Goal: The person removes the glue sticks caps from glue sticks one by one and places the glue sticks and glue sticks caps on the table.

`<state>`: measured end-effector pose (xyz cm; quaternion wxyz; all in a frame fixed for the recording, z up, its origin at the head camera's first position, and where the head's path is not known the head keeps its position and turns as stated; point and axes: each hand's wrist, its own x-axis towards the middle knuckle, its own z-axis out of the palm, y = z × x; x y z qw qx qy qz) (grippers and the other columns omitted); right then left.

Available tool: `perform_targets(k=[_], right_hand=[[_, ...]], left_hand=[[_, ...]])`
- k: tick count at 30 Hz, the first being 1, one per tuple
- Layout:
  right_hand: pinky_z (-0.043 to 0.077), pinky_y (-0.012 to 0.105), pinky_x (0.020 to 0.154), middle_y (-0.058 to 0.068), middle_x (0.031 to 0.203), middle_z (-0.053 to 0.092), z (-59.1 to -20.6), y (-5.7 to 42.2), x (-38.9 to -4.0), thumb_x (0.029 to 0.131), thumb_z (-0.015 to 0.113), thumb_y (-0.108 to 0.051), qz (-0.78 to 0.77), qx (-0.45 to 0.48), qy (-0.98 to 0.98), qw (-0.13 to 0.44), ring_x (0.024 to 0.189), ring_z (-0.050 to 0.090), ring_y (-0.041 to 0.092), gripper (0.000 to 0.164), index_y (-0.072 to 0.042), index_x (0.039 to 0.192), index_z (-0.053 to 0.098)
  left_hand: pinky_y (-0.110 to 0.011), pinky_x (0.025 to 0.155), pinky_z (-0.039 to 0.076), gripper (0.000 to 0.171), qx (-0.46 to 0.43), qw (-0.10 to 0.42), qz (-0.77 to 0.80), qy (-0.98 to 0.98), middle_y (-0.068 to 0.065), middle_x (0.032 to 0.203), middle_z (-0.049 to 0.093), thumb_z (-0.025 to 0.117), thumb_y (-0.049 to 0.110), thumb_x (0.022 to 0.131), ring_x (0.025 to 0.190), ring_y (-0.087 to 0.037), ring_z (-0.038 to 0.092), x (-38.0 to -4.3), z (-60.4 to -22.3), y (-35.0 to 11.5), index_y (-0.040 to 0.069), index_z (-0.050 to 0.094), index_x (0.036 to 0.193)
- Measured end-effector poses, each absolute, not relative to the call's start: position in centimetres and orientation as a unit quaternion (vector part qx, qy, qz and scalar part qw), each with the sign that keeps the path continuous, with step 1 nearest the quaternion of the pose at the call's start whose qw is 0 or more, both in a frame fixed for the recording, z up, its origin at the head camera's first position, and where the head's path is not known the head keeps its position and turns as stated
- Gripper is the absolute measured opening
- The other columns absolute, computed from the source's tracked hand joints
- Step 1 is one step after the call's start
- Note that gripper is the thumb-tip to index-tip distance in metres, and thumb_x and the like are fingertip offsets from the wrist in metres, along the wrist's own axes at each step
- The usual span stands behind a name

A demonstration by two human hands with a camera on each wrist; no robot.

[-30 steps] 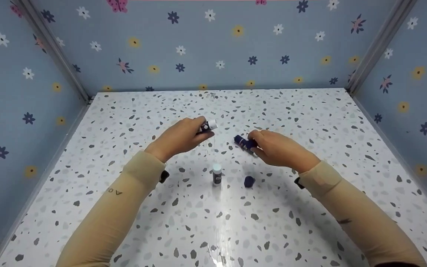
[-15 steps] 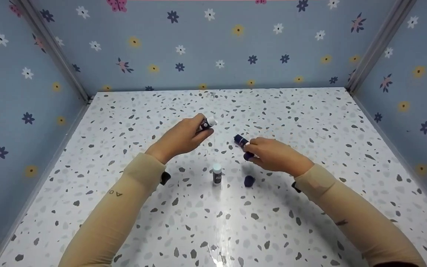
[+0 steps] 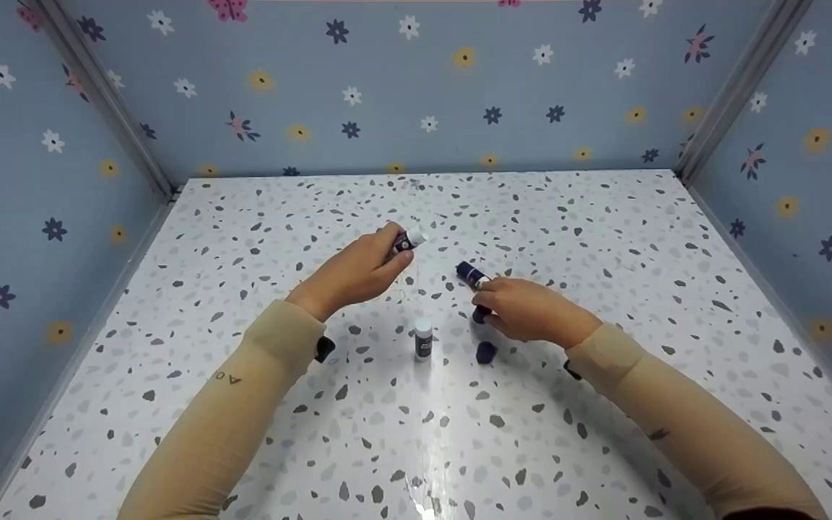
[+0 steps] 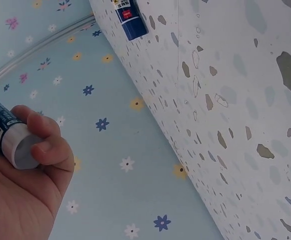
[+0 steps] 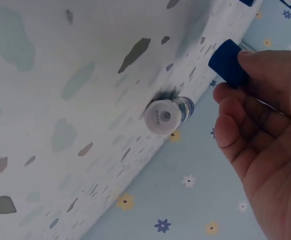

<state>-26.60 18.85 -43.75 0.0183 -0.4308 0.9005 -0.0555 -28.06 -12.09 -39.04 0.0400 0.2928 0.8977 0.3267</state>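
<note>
My left hand (image 3: pixel 354 271) grips a glue stick with a dark label; its white end (image 4: pixel 23 150) points out past thumb and fingers. My right hand (image 3: pixel 528 307) pinches a small dark blue cap (image 5: pixel 229 64) between thumb and fingertips, low over the tabletop. Just beyond those fingers lies another glue stick (image 3: pixel 471 274), dark blue at its far end, with a red patch on its label in the left wrist view. A third glue stick (image 3: pixel 423 341) stands upright with its white end up. Right of it sits a dark blue cap (image 3: pixel 486 352).
The speckled white tabletop (image 3: pixel 279 448) runs back to a blue flowered wall (image 3: pixel 387 72). Similar panels rise at the left and right, joined by grey corner strips (image 3: pixel 102 101).
My right hand has moved nearer the body and slightly left, carrying the blue cap away from the lying glue stick. My left hand has barely shifted, tilting its glue stick slightly upward.
</note>
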Motion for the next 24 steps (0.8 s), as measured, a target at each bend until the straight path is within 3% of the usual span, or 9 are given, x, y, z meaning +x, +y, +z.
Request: perform_targets(k=[7, 24], right_hand=[[0.061, 0.046, 0.084, 0.011, 0.096, 0.068, -44.38, 18.61, -26.79, 0.100, 0.072, -0.006, -0.051, -0.441, 0.896, 0.008, 0.086, 0.068, 0.028, 0.005, -0.003, 0.103, 0.073], [0.062, 0.045, 0.087, 0.010, 0.097, 0.068, -44.64, 18.23, -27.27, 0.102, 0.071, -0.006, -0.057, -0.411, 0.909, 0.040, 0.088, 0.068, 0.028, 0.004, -0.004, 0.104, 0.074]], left_hand=[[-0.040, 0.073, 0.041, 0.033, 0.282, 0.045, 0.343, 0.895, -0.006, 0.093, 0.050, 0.038, 0.032, 0.116, 0.079, -0.022, 0.046, -27.97, -39.18, -11.97, 0.006, 0.051, 0.131], [-0.039, 0.072, 0.040, 0.033, 0.275, 0.043, 0.367, 0.888, -0.008, 0.094, 0.050, 0.038, 0.031, 0.117, 0.079, -0.023, 0.046, -28.08, -39.51, -12.00, 0.005, 0.049, 0.134]])
